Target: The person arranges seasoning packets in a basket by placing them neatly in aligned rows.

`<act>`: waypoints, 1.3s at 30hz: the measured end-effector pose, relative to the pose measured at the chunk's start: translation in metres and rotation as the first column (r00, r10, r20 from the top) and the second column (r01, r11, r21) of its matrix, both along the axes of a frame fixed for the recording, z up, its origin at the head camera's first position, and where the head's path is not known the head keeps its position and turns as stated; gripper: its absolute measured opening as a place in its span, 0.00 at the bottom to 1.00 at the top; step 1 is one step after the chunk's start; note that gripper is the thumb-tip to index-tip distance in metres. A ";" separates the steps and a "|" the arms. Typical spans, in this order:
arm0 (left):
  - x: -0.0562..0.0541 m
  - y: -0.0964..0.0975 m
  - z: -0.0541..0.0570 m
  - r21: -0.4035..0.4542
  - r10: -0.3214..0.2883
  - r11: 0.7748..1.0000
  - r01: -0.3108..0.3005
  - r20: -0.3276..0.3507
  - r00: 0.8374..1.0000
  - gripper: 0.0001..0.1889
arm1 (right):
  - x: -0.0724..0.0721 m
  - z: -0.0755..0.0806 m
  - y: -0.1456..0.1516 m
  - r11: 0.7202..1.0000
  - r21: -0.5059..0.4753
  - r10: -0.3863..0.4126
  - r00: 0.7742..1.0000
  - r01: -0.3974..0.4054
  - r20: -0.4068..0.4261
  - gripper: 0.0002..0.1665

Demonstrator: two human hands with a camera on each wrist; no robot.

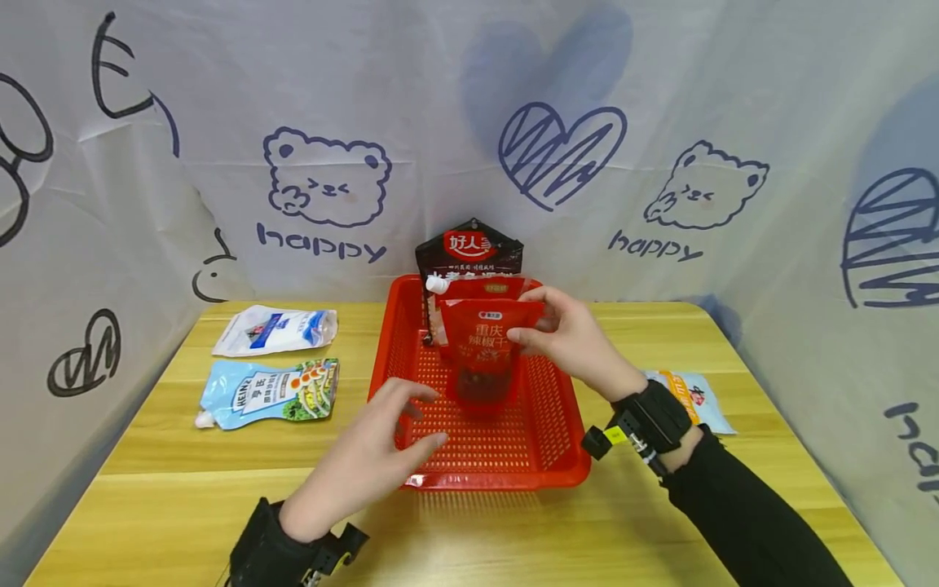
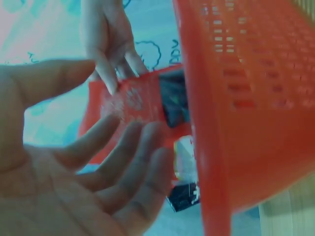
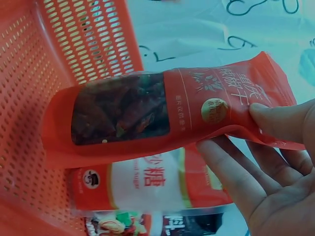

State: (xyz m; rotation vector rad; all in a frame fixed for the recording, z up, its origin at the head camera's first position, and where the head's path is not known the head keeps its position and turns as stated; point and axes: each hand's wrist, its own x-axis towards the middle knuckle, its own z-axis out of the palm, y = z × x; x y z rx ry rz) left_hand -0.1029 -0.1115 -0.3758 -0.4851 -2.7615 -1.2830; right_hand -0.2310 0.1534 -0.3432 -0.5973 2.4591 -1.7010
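Note:
My right hand [image 1: 579,338] pinches the upper right edge of a red pouch of dried chillies [image 1: 480,338], thumb in front. The pouch stands upright in the red plastic basket [image 1: 561,473], and its dark chillies show through a window [image 3: 123,108]. Over the basket's front left part hovers my left hand [image 1: 367,448], fingers relaxed and apart, holding nothing. Behind the chilli pouch are a red-and-white sugar bag [image 3: 147,184] and, farther back, a black seasoning packet [image 1: 473,249] rising above the rim. Most of the sugar bag is hidden in the head view.
On the wooden table, left of the basket, lie a white-and-blue packet [image 1: 275,330] and a light blue Heinz spout pouch [image 1: 271,391]. A blue-and-orange packet [image 1: 697,399] lies to the right, partly behind my right wrist. White cloth [image 1: 440,122] with drawings hangs around the table.

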 end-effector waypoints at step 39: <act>0.010 0.013 -0.018 -0.237 -0.197 0.949 0.207 0.066 0.978 0.11 | -0.035 -0.024 -0.017 0.992 0.128 -0.026 0.998 0.018 0.058 0.27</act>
